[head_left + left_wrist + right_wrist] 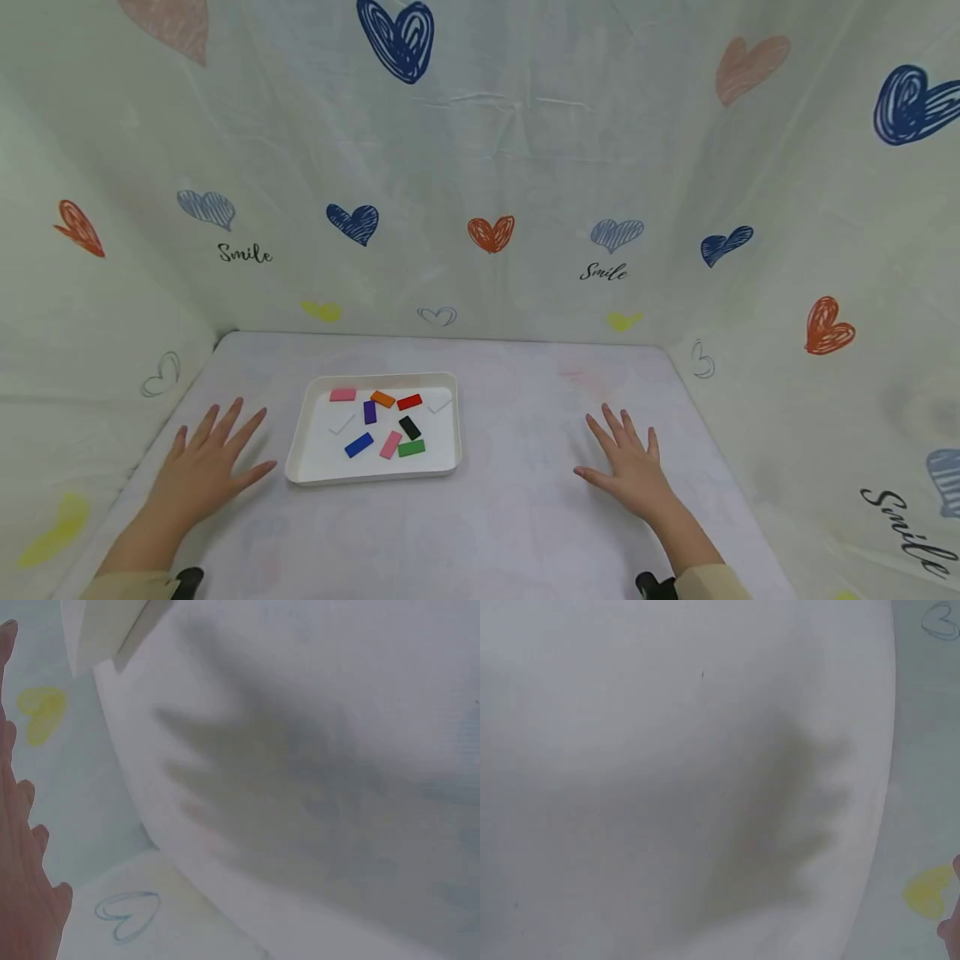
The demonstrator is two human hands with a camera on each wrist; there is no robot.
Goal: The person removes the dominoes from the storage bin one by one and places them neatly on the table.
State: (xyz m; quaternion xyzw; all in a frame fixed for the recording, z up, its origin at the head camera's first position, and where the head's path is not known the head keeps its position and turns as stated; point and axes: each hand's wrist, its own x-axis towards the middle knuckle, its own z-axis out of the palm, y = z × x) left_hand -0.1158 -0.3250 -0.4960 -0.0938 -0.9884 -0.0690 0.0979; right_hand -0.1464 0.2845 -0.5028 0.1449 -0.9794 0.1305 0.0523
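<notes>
My left hand (197,479) is spread with straight fingers just left of a white tray (311,458), its thumb tip near the tray's side and apart from it. Inside the tray lie small rectangular blocks: a blue block (359,445), a purple block (370,412), an orange block (382,399), a red block (409,402), a black block (409,427), a green block (411,448), two pink ones and some white ones that barely show. Well to the tray's right, my right hand (630,471) is also spread, holding nothing. Both hands cast shadows on the table in the wrist views.
A white-covered table (517,517) spreads under the hands and tray. White cloth (525,167) printed with hearts and "Smile" hangs at the back and both sides. In the left wrist view, the tray's corner (94,637) shows at the top.
</notes>
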